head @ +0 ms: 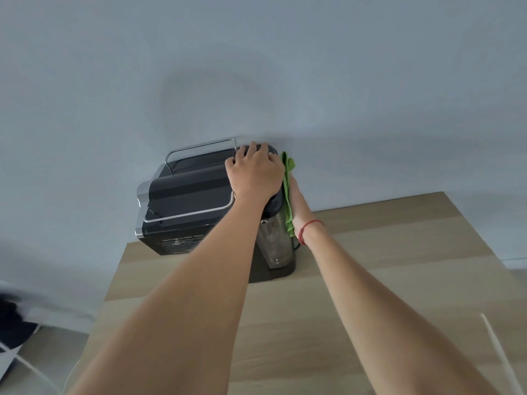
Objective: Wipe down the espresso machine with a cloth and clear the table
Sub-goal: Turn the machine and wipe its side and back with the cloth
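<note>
A black espresso machine (pixel 185 192) with chrome rails on top stands at the far edge of a light wooden table (pixel 399 266), against the wall. Its clear water tank (pixel 273 243) faces me. My left hand (pixel 255 169) rests flat on the machine's top right corner, fingers spread. My right hand (pixel 299 206) presses a green cloth (pixel 288 192) against the machine's right side; the cloth sits between palm and machine. A red string circles my right wrist.
A pale blue-grey wall (pixel 256 67) rises right behind the machine. A thin white stick (pixel 499 352) lies near the table's right front. Dark objects and white cables (pixel 17 337) sit on the floor at lower left.
</note>
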Demonstrator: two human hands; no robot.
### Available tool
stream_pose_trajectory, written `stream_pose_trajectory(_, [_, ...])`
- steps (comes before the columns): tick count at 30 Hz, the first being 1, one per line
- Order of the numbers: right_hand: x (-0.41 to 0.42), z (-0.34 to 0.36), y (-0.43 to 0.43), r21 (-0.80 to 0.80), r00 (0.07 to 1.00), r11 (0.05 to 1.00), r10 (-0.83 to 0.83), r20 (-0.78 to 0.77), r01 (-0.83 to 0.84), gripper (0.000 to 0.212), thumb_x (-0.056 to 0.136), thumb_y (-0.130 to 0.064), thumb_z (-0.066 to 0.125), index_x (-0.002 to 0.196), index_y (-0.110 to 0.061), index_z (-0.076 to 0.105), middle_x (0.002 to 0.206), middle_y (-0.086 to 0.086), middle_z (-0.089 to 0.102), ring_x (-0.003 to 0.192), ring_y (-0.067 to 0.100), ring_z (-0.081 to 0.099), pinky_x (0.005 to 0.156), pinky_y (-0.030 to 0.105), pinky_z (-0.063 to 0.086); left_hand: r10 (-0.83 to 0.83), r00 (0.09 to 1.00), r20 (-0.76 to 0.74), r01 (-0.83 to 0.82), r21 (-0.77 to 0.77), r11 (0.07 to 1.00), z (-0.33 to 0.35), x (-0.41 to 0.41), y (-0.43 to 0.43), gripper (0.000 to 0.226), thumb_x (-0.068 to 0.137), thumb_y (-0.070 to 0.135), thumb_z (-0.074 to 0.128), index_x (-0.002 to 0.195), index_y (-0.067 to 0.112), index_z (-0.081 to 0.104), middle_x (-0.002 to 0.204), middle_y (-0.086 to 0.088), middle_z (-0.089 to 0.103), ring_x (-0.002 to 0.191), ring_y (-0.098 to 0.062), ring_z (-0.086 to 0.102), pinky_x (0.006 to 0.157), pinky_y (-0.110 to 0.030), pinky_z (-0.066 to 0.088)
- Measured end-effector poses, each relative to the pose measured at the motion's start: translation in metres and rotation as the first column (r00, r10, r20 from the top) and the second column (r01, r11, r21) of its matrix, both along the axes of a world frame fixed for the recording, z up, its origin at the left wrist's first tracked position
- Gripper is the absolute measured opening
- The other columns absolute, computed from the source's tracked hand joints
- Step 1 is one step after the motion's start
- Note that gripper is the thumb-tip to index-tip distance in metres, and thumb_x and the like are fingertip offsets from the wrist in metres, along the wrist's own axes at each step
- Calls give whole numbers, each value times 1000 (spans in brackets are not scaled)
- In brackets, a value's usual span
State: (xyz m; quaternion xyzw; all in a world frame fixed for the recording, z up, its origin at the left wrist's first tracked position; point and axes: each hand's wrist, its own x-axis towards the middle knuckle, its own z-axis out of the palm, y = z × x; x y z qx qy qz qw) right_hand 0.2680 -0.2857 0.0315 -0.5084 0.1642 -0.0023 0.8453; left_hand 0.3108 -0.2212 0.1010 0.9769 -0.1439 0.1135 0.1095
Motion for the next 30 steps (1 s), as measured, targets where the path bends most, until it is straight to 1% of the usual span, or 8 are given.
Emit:
stream_pose_trajectory(3, [11, -7, 4, 56, 995, 993, -103, 10, 102, 45, 100, -47, 33, 122, -17, 59, 103, -1, 66, 91, 10, 61, 85, 23, 49, 2, 1000, 14, -2, -4, 1000, 0, 0, -1, 43, 95, 29, 26, 125, 20, 56, 132, 2, 55, 127, -21, 44, 101, -42, 31])
stream_pose_trajectory(8, [23, -33, -2, -12, 977, 992, -129, -172, 129, 40, 100, -49, 31, 100, -21, 60, 84, 2, 62, 77, 15, 59, 64, 21, 51, -9, 1000, 19, 9, -5, 1000, -1, 1, -1, 44, 95, 29, 27, 127, 20, 57, 134, 1, 55, 129, -22, 44, 103, -43, 31])
stream_pose_trajectory(12, [21, -70, 6, 38, 960, 999, -14, -280, 25, 82, 80, -81, 28, 131, -22, 55, 121, 7, 64, 109, 26, 59, 96, 42, 49, -20, 999, 41, 20, -6, 1000, -3, 3, 0, 42, 94, 28, 28, 120, 19, 60, 123, 2, 59, 121, -22, 49, 98, -43, 33])
stream_pose_trajectory(18, [4, -79, 21, 306, 969, 934, -124, -213, 186, 57, 98, -52, 29, 136, -16, 52, 129, 9, 61, 98, 20, 66, 62, 25, 58, -2, 1000, 24, 3, -37, 999, -4, 3, 0, 44, 93, 27, 28, 122, 20, 61, 128, 2, 58, 124, -22, 47, 101, -43, 32])
stream_pose_trajectory(22, [4, -63, 28, 110, 948, 954, -256, -187, 279, 60, 89, -58, 38, 126, -16, 61, 121, 7, 67, 107, 21, 65, 95, 37, 51, 3, 1000, 10, -3, -54, 999, 1, 1, -2, 43, 94, 27, 28, 121, 20, 61, 127, 2, 58, 123, -22, 48, 100, -42, 31])
stream_pose_trajectory(24, [-2, -45, 32, 76, 936, 936, -336, -103, 345, 54, 87, -55, 41, 115, -17, 67, 112, 5, 70, 109, 24, 64, 102, 42, 47, 13, 1000, -2, -13, -69, 998, 2, -1, -1, 43, 94, 27, 28, 120, 20, 61, 126, 2, 59, 123, -22, 48, 99, -42, 32])
stream_pose_trajectory(27, [-8, -15, 40, 79, 890, 888, -456, 12, 453, 38, 88, -49, 41, 83, -26, 71, 89, 0, 71, 92, 23, 66, 90, 42, 49, 24, 999, -24, -26, -86, 996, 3, -2, -1, 44, 94, 27, 27, 122, 19, 60, 127, 0, 58, 124, -22, 48, 100, -42, 31])
stream_pose_trajectory(30, [-18, 4, 51, 83, 813, 812, -581, 33, 578, 39, 87, -51, 40, 74, -25, 66, 74, 1, 62, 74, 23, 57, 71, 39, 46, 27, 999, -21, -29, -85, 996, 6, -6, -2, 43, 94, 26, 28, 119, 19, 61, 124, 0, 60, 122, -23, 49, 99, -42, 32])
